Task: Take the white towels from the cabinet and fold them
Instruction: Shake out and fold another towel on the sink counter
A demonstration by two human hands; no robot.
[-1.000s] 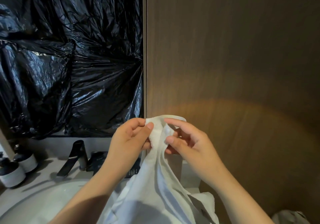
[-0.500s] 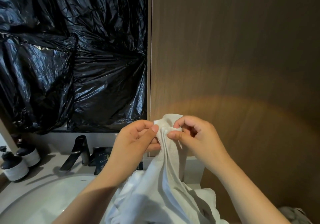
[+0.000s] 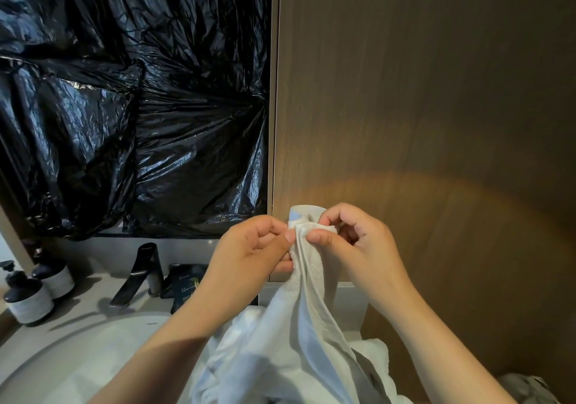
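White towel (image 3: 296, 341), head view: top corner pinched by my L hand (image 3: 249, 254) & R hand (image 3: 358, 247), thumbs vs. fingers, in front of wood panel (image 3: 420, 107); rest hangs btw. forearms, beside basin (image 3: 93, 357). Faucet (image 3: 137, 274) at L.

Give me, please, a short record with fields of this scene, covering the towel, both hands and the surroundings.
Towel: white cloth towel, bunched, hanging from its raised top edge
Left hand: pinches that edge from the left
Right hand: pinches the same edge from the right, close beside the left hand
Folding: not yet folded
Counter: white round basin, black angled faucet, two dark pump bottles with pale labels
Backdrop: crinkled black plastic sheeting, brown wooden panel
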